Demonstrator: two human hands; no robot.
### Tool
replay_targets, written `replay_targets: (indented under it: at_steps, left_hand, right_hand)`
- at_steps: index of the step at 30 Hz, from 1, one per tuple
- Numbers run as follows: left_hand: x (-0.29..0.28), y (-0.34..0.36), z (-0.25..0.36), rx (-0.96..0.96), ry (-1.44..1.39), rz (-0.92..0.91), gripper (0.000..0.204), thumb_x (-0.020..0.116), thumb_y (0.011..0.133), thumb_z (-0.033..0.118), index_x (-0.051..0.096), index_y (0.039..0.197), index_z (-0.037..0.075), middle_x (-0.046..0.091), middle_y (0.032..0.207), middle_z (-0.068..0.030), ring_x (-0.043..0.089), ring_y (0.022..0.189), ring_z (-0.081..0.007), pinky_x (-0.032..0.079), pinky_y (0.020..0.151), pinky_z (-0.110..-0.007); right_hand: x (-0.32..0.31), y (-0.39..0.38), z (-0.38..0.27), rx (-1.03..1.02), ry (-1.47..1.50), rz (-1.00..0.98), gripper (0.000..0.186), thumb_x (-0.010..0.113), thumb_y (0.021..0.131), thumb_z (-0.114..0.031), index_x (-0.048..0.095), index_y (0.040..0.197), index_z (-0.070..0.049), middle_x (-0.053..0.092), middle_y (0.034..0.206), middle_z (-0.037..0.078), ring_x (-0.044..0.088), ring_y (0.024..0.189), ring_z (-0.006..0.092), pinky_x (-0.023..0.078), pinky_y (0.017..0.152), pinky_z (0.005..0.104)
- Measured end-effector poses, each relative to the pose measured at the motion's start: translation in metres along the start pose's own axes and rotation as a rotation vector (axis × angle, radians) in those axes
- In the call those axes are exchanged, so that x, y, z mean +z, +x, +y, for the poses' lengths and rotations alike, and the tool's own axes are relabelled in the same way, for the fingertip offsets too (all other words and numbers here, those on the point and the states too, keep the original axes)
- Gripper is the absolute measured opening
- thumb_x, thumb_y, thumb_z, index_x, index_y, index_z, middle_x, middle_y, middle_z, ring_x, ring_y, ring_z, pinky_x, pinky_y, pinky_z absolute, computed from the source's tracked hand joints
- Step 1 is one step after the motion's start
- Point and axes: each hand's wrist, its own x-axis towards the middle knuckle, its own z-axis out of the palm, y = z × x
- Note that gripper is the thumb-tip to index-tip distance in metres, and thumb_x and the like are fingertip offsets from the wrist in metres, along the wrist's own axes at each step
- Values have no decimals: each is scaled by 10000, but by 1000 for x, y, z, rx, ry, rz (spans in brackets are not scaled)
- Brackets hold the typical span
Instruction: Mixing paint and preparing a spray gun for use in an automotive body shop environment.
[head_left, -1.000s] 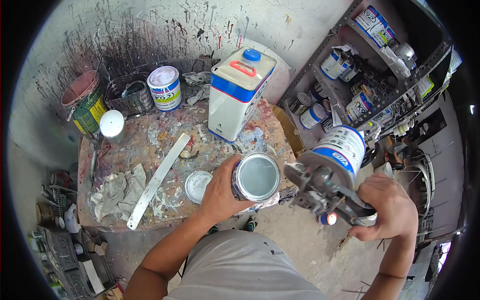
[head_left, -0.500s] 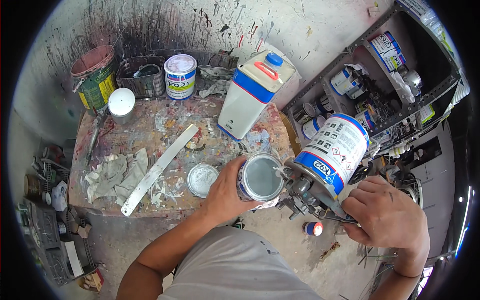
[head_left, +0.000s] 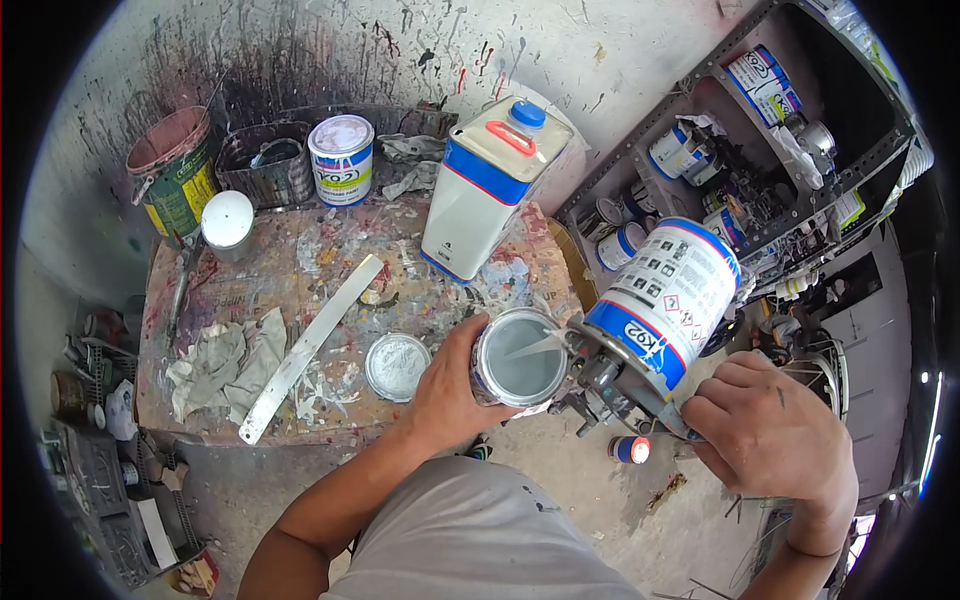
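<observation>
The left hand [head_left: 450, 385] is wrapped around a small open tin [head_left: 518, 358], fingers curled about its side, holding it just off the near right corner of the bench [head_left: 200, 400]. The tin stands roughly upright, its mouth facing up toward the camera, with pale grey liquid inside.

The right hand [head_left: 770, 435] is closed on the grip of a spray gun [head_left: 610, 385] that carries a white and blue can [head_left: 665, 300] as its cup. The can is tipped over: its long axis runs from upper right down to lower left, the lower end pointing at the tin, the far end toward the shelves [head_left: 760, 150]. A thin pale stream crosses from the gun end into the tin's mouth. The gun's metal body touches or nearly touches the tin's rim; which one, I cannot tell.

On the bench, a round lid [head_left: 397, 366] lies flat just left of the left hand. A long flat stick [head_left: 310, 348] lies diagonally beside a crumpled rag [head_left: 225, 360]. A tall white jug [head_left: 490, 190] with a blue cap stands behind the tin.
</observation>
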Motion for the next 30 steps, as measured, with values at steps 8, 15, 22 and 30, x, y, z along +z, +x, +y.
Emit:
replay_targets:
  at_steps: [8,15,22,30]
  left_hand:
    - [19,2,-2,-10,-2,-2,1129,964,579,191,302,1475,7,506,1401,-205,539,1288,-356,438,1079,-448]
    - [47,-7,18,-32,103,131,1079,956,606,245,322,1441,-9,518,1337,-251,550,1238,-399,446,1041,-471]
    - [84,-15,6,-159,-91,238,942,920,650,209,403,1400,-28,555,1304,-171,554,1214,-284,409,1072,-417]
    - [104,-7,2,-375,347,550,941,783,868,230,214,1564,-49,348,1568,-249,391,1415,-319,278,1169,-375]
  right_hand:
    - [44,-14,14,10,67,69,206,708,813,-201,537,813,-87,554,749,43,591,778,231,459,787,345]
    - [178,-50,59,251,1245,351,827,569,794,-839,622,949,-29,645,803,61,609,719,189,481,681,359]
    - [370,-12,-18,96,2383,901,804,523,849,-805,625,1043,-31,658,782,54,631,732,178,495,733,328]
    - [454,-188,22,73,2077,1032,687,496,952,-692,587,1078,-23,630,896,32,583,842,128,463,772,290]
